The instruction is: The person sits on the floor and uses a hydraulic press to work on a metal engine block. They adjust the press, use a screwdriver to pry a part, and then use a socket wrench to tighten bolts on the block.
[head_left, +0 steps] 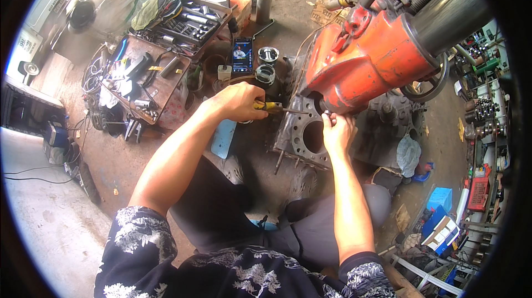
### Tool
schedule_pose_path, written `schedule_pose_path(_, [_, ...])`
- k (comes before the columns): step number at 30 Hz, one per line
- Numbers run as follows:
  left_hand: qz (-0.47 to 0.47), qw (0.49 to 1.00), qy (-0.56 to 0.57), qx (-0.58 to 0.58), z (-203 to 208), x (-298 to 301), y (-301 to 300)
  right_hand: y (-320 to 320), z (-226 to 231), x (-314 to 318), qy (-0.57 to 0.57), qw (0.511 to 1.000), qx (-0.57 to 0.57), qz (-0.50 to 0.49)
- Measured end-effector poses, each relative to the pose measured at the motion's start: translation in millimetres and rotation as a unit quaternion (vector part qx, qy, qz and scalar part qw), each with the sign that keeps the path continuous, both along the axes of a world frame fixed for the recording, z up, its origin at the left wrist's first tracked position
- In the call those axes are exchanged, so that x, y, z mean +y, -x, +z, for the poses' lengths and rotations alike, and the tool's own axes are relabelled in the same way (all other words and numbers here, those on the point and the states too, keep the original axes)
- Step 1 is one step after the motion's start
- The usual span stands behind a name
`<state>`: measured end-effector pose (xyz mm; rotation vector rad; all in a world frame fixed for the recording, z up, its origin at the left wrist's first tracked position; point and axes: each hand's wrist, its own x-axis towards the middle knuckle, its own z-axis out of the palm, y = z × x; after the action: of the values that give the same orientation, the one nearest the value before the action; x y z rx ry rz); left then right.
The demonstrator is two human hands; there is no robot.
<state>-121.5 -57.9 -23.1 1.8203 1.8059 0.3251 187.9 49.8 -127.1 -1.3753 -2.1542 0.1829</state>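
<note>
My left hand (239, 102) is closed around the yellow handle of a screwdriver (271, 107). Its thin shaft points right, over the top face of a grey metal engine block (300, 123). My right hand (339, 133) is at the block's right side, beside a large round bore. Its fingertips are pinched together just under an orange machine head (360, 71); what they hold, if anything, is too small to make out. The orange head leans over the block and hides part of it. A thick steel column (457, 10) runs into its upper end.
Left of the block are a phone (242, 54) with a lit screen, pistons (266, 74) and a steel bottle (264, 4). Further left are a socket tray (194, 24) and a tray of loose tools (158, 85). A handwheel (438, 81) and crowded shelves (487, 115) stand right.
</note>
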Motion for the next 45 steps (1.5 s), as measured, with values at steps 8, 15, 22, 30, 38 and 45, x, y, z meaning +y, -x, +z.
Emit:
schedule_pose_path(8, [0.001,1.000,-0.011,-0.005,1,-1,2,-2,5,2,0.016,1.000,-0.011,-0.005])
schedule_pose_path(15, [0.005,1.000,-0.012,-0.007,-1,-3,6,6,12,-1,0.046,0.998,-0.011,-0.037])
schedule_pose_path(22, [-0.005,1.000,0.002,-0.021,-10,1,5,9,7,1,0.024,0.998,-0.010,-0.059])
schedule_pose_path(30, [-0.003,1.000,-0.002,-0.031,-15,-3,10,-9,9,8,-0.023,0.999,-0.034,-0.021])
schedule_pose_path(38, [-0.004,0.994,-0.074,-0.075,-29,6,5,-5,11,2,-0.018,0.997,-0.057,-0.057])
schedule_pose_path(45, [-0.027,0.991,-0.086,-0.103,-42,18,-5,-4,12,2,-0.012,0.998,-0.047,-0.043])
